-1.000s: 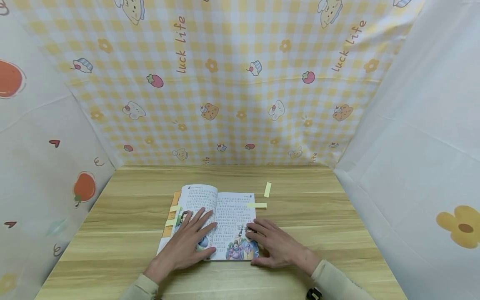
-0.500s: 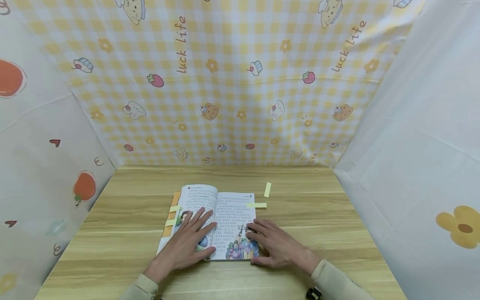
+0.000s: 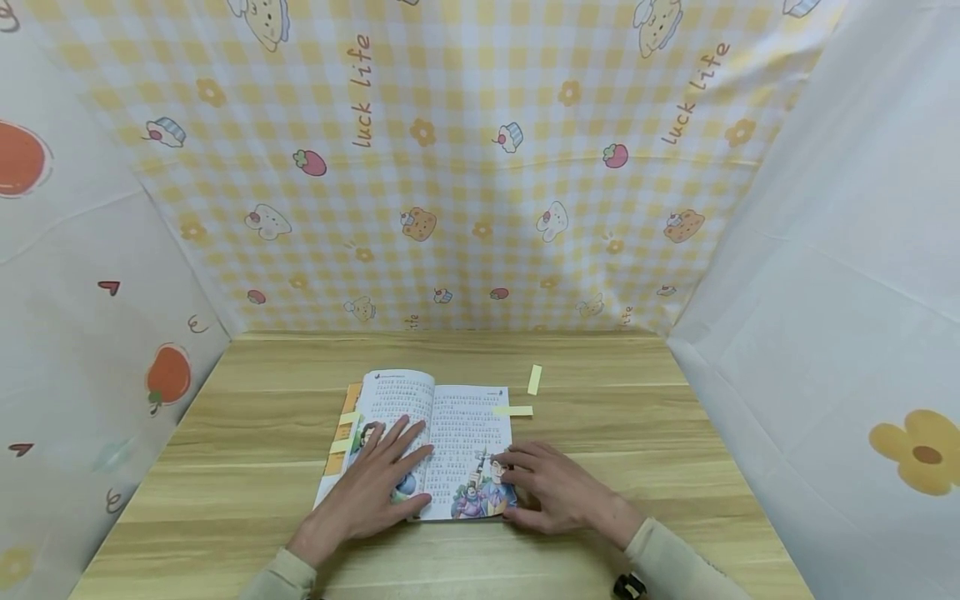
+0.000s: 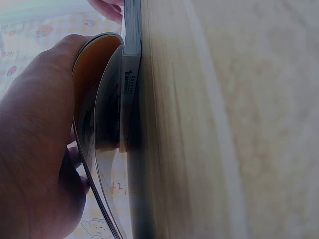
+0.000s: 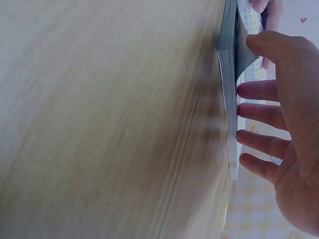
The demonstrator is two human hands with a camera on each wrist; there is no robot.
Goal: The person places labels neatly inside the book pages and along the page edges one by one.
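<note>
An open book [image 3: 468,417] with printed text and colour pictures lies on the table. My left hand [image 3: 367,492] rests with spread fingers on its left page; in the left wrist view the pages bow up beside this hand [image 4: 35,139]. At the lower right edge of the book is my right hand [image 3: 558,492]. In the right wrist view its thumb touches a slightly raised page corner [image 5: 247,57], and the spread fingertips [image 5: 244,90] meet the book's edge.
Pale yellow sticky strips mark the left edge, and another strip [image 3: 513,411] sticks out on the right. A loose yellow strip [image 3: 535,380] lies on the wooden table [image 3: 630,400] behind the book. A patterned cloth [image 3: 480,183] hangs at the back, with white cloths at both sides.
My right thumb has shifted slightly up at the lower right corner, and the page's bottom edge there has lifted. My left hand stays where it was.
</note>
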